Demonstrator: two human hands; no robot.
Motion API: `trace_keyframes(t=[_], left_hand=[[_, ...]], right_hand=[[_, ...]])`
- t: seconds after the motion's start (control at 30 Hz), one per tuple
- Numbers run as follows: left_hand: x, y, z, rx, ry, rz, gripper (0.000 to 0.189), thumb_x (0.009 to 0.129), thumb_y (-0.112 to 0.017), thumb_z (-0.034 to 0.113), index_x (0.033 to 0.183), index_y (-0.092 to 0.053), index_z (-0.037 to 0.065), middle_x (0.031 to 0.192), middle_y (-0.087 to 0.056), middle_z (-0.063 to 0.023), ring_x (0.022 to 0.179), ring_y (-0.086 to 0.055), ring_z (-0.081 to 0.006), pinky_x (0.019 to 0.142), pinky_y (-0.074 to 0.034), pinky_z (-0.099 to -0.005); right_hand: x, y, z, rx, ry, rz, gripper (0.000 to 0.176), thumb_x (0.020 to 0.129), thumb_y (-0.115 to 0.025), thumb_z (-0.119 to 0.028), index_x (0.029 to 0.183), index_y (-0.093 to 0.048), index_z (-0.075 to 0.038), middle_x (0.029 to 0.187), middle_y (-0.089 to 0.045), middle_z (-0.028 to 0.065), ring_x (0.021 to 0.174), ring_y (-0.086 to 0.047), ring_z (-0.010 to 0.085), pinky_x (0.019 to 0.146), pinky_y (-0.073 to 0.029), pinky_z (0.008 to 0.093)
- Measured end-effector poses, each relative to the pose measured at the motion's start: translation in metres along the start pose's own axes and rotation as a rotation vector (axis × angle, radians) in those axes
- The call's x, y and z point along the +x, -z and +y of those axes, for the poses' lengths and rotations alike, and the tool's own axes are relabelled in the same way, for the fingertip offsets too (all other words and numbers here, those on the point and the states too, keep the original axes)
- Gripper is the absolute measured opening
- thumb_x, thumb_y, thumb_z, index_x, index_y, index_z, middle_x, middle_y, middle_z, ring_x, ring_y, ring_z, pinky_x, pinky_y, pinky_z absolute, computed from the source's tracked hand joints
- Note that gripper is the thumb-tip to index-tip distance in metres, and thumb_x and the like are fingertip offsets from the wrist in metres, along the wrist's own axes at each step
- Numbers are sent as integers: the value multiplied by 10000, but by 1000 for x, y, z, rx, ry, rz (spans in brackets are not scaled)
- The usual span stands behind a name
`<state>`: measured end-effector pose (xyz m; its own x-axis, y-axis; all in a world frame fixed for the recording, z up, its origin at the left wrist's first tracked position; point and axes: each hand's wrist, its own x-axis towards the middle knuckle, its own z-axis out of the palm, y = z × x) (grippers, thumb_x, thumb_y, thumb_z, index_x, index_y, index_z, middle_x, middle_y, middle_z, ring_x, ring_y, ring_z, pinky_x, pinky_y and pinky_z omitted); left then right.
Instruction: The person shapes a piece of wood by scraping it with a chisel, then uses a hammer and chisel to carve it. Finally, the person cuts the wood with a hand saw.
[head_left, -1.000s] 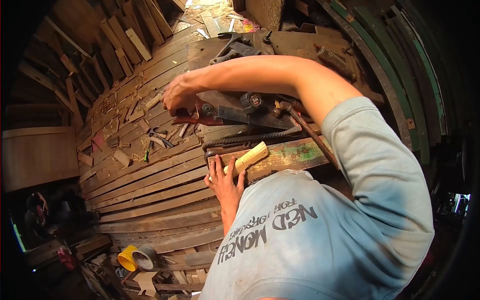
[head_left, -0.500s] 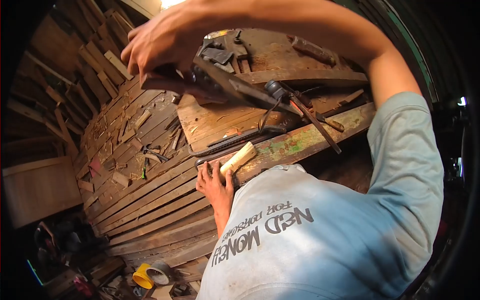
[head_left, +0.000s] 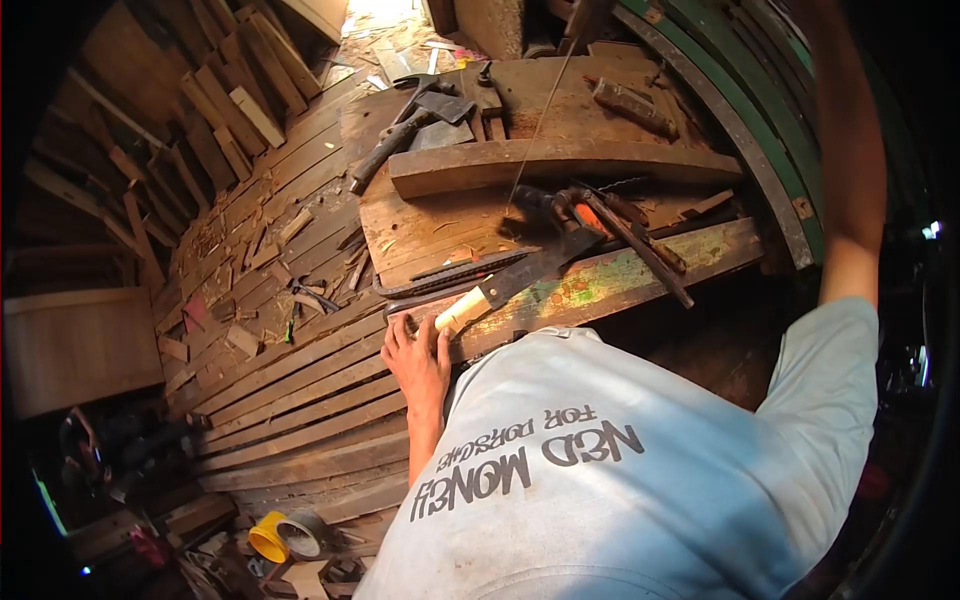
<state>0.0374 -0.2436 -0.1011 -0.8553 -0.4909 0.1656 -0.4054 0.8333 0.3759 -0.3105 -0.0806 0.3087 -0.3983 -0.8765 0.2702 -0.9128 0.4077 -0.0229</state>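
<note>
My left hand (head_left: 412, 355) rests at the front edge of the workbench. Its thumb and fingers are closed around the end of a pale wooden handle. A broad dark blade extends from that handle, making a large knife (head_left: 535, 272) that lies slantwise over the bench edge. My right arm (head_left: 850, 150) is raised at the right, its hand out of the picture. A thin strip (head_left: 546, 120) slants down from the top towards the dark tools near the blade; its upper end is cut off. A pair of tools with orange-red handles (head_left: 592, 216) sits beyond the blade tip.
On the bench (head_left: 425, 225) lie a hammer (head_left: 410, 90), a hatchet-like tool (head_left: 385, 150), a curved wooden beam (head_left: 560, 165) and a worn cylinder (head_left: 635, 108). Wood scraps litter the plank floor (head_left: 300, 340). Boards (head_left: 250, 115) lean at the left. A yellow container (head_left: 268, 537) sits below.
My right hand, earlier low across the bench with a dark object, has swung up and out of view. The knife's blade now shows at the handle. My left hand stays at the handle.
</note>
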Motion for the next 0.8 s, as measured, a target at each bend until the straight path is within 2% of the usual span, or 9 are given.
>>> trace_keyframes(t=[0.13,0.2,0.27,0.43,0.57,0.63,0.7,0.77,0.8], left_hand=[[-7,0,0,6,43,13,315,832,-655,252,1119,-618,130,1017,-501,-125,1003,-461,-302,871,-341,-450],[-12,1,2,17,89,12,297,840,-648,256,1106,-618,125,1004,-505,-124,995,-464,-300,866,-346,-451],[-17,-1,2,15,160,17,290,853,-637,256,1109,-611,123,999,-517,-129,981,-473,-300,852,-354,-448],[-23,-1,13,129,291,47,333,853,-636,238,1158,-578,117,1070,-527,-139,1043,-463,-312,888,-352,-448],[-5,4,49,-122,-27,360,421,829,-671,212,1195,-535,55,1098,-544,-149,1046,-499,-319,917,-375,-445],[8,3,69,-475,171,255,398,836,-676,248,1139,-565,14,930,-596,-143,857,-572,-309,797,-446,-395],[28,-4,70,-695,318,-14,330,846,-668,292,836,-644,-37,661,-611,-98,587,-541,-219,610,-442,-345],[48,-15,56,-896,437,-391,321,846,-664,291,750,-647,-15,641,-614,-67,560,-512,-130,575,-423,-298],[57,-29,50,-848,342,-324,304,842,-668,284,726,-639,4,612,-593,-34,550,-490,-79,532,-393,-267]], right_hand=[[-59,14,100,-302,58,77,243,761,-737,-170,981,-681,-83,1048,-672,113,953,-642,201,815,-504,331],[-104,4,82,221,-158,169,326,725,-817,-266,843,-710,18,771,-701,81,666,-588,136,647,-461,370],[-157,-18,116,500,-426,108,384,691,-659,-28,1072,-629,-66,1046,-646,45,971,-602,179,775,-492,341],[-261,-62,73,619,-371,263,371,764,-668,32,1120,-584,-33,949,-632,64,771,-601,118,607,-489,254],[-326,-98,68,838,-494,499,293,744,-692,10,1028,-618,8,824,-609,69,630,-562,135,552,-437,244],[-348,-115,66,876,-443,610,301,763,-678,-22,1052,-609,24,811,-601,80,638,-561,148,542,-432,254],[-359,-126,55,957,-499,765,293,779,-657,-29,1058,-606,45,762,-597,63,584,-507,97,576,-421,255],[-378,-148,57,1008,-412,798,342,809,-632,-53,1122,-559,67,809,-576,52,594,-481,103,602,-415,242],[-381,-157,52,1101,-406,863,358,823,-617,-58,1147,-527,63,817,-548,40,618,-477,109,606,-416,244]])
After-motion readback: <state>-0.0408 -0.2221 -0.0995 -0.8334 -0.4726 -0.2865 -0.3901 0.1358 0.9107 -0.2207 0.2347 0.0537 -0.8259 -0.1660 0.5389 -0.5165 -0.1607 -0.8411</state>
